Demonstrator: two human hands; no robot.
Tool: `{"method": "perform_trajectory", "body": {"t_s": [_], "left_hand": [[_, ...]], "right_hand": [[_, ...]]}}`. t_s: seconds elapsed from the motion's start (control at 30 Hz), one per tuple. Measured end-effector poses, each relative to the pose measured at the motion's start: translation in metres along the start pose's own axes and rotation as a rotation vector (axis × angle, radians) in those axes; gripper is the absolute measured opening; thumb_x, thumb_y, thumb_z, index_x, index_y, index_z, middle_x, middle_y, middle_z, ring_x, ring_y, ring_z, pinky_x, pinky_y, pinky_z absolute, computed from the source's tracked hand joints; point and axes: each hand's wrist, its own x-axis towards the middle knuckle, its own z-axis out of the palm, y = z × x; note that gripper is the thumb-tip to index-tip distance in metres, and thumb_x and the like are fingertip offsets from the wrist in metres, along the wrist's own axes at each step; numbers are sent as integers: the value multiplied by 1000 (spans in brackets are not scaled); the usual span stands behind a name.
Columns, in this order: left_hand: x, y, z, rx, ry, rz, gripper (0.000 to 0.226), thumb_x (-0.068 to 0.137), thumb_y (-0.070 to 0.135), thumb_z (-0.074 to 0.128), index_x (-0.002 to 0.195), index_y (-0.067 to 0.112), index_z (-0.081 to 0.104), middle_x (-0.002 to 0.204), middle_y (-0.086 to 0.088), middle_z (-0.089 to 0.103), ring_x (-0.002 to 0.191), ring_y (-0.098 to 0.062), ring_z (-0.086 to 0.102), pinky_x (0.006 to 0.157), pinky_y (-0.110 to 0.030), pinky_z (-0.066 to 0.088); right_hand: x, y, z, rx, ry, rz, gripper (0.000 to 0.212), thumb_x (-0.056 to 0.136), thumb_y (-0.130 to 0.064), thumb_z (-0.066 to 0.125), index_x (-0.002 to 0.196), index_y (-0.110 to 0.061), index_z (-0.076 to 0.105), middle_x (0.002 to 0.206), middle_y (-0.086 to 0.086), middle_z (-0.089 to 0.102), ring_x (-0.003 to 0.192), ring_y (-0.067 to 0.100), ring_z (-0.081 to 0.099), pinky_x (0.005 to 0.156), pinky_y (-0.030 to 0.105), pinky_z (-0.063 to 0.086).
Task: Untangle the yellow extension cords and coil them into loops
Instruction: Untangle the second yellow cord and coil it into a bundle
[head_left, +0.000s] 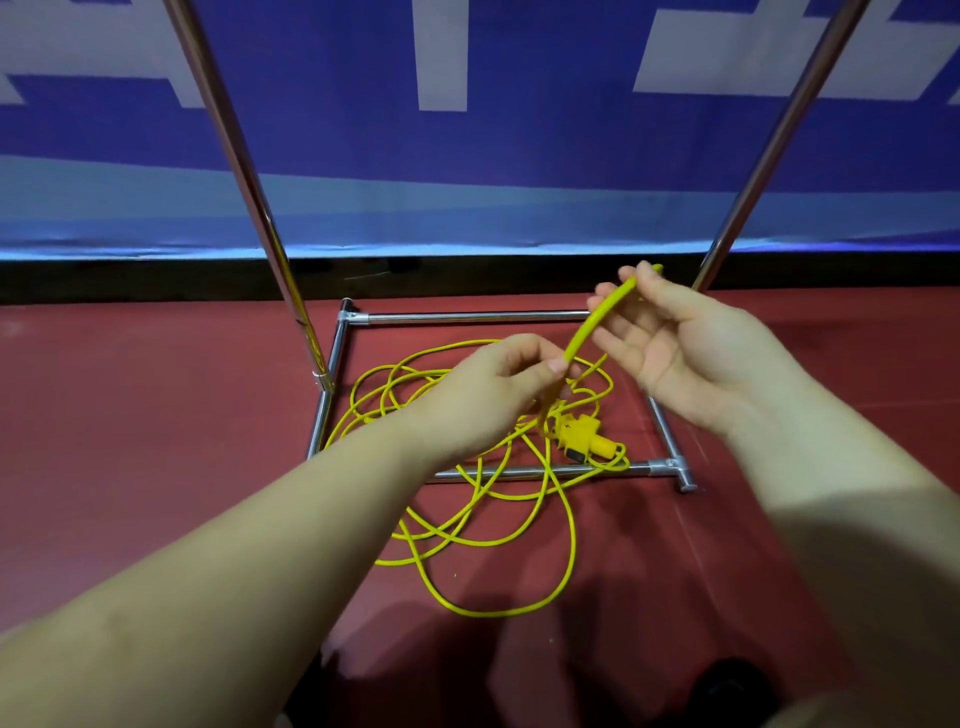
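A blue banner with pale block shapes fills the upper half of the frame, above a red floor. A metal rack frame stands on that floor at centre, its two uprights rising to the upper left and upper right and its base bars boxing in the middle.

The yellow extension cord lies mostly as a loose tangle on the floor at lower centre, crossing loops draped over the near base bar and spilling toward the bottom of the frame. A yellow plug block sits in the tangle just right of centre, by the near bar.

One short stretch of cord is lifted clear. Its long axis slants from lower left to upper right, from the left hand up to the right hand. The left hand pinches the lower end between thumb and curled fingers. The right hand pinches the upper end near its fingertips, palm open toward the camera, with a stub of cord poking out beyond the fingers (whether that is the free end I cannot tell).

From the left grip the cord drops straight down into the pile, so the slack to be drawn lies below and nearer the left hand. The tangle looks largely unsorted, so the task is probably at an early stage.
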Motion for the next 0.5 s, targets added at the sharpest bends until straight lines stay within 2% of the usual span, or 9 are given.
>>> {"method": "perform_trajectory", "body": {"t_s": [0.07, 0.13, 0.2, 0.27, 0.37, 0.43, 0.5], "left_hand": [[0, 3, -1, -54, 44, -9, 20, 99, 18, 42, 87, 17, 58, 72, 4, 58, 62, -4, 53, 61, -17, 49], [-1, 6, -4, -112, 85, -13, 21, 100, 19, 40, 88, 15, 57, 70, 2, 58, 57, -4, 54, 56, -20, 51], [0, 9, -8, -205, 137, -33, 21, 100, 19, 40, 88, 13, 56, 68, 2, 58, 57, -5, 56, 52, -22, 52], [2, 13, -14, -333, 202, -66, 22, 100, 20, 41, 86, 13, 56, 66, 2, 58, 58, -7, 57, 53, -24, 54], [4, 17, -25, -471, 282, -94, 23, 100, 22, 42, 84, 13, 57, 61, 6, 60, 51, -4, 56, 50, -22, 54], [5, 17, -30, -520, 302, -98, 23, 99, 23, 43, 86, 13, 59, 60, 7, 61, 49, -3, 56, 48, -20, 53], [5, 17, -30, -563, 305, -97, 21, 98, 23, 44, 88, 13, 59, 61, 6, 63, 49, -3, 57, 49, -19, 53]], "right_hand": [[0, 3, -2, -135, -31, 13, 13, 92, -26, 49, 94, -15, 57, 84, 4, 72, 82, 15, 70, 68, 30, 59], [0, 8, -4, -319, -77, 49, 31, 83, -32, 56, 110, -15, 56, 108, 9, 67, 100, 21, 65, 83, 37, 55], [-3, 15, -4, -507, -154, 86, 47, 70, -39, 59, 113, -18, 57, 111, 5, 66, 106, 20, 63, 90, 37, 49], [-8, 23, -2, -693, -239, 113, 37, 70, -40, 61, 103, -22, 60, 101, -4, 68, 101, 13, 63, 90, 32, 47], [-12, 32, -1, -898, -359, 122, 17, 81, -21, 66, 97, -20, 60, 90, -2, 68, 85, 7, 63, 82, 23, 47], [-12, 35, 1, -905, -395, 90, 14, 81, -8, 67, 91, -15, 59, 82, 1, 68, 76, 8, 65, 72, 20, 49], [-13, 33, 4, -875, -393, 65, 14, 82, -4, 65, 86, -15, 57, 77, 2, 70, 73, 12, 67, 65, 20, 50]]}}
